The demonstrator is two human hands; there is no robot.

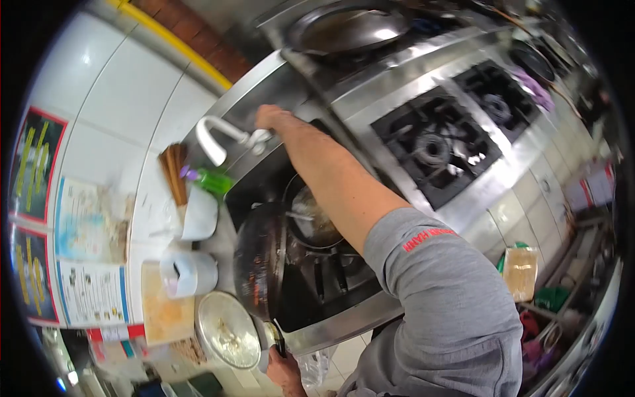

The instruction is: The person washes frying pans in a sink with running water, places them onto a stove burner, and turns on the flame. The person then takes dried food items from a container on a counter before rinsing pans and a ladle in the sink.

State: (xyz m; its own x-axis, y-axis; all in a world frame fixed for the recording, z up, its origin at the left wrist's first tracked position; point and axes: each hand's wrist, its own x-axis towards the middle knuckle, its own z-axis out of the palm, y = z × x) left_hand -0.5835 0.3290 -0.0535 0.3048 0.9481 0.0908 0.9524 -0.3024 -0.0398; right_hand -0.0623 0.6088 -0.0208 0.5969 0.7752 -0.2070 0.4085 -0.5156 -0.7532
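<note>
My right arm stretches across the sink (301, 327). My right hand (270, 117) is past the white faucet (221, 129), near the back metal ledge; it looks closed, its fingertips hidden. At the bottom, my left hand (284, 369) is wrapped round a black handle (278, 339) beside a round, light-coloured metal pan (228, 331) with some residue inside. In the sink, a large dark wok (259, 261) leans on its side. Next to it lies a frying pan (307, 212) with wet, cloudy contents, partly covered by my forearm. Black pan handles (329, 274) lie below.
A green soap bottle (211, 180), white containers (200, 215) with wooden handles (173, 173), and a stained cutting board (165, 308) line the wall side. A stove with black burner grates (436, 142) stands right; a large pan (350, 30) is at the top.
</note>
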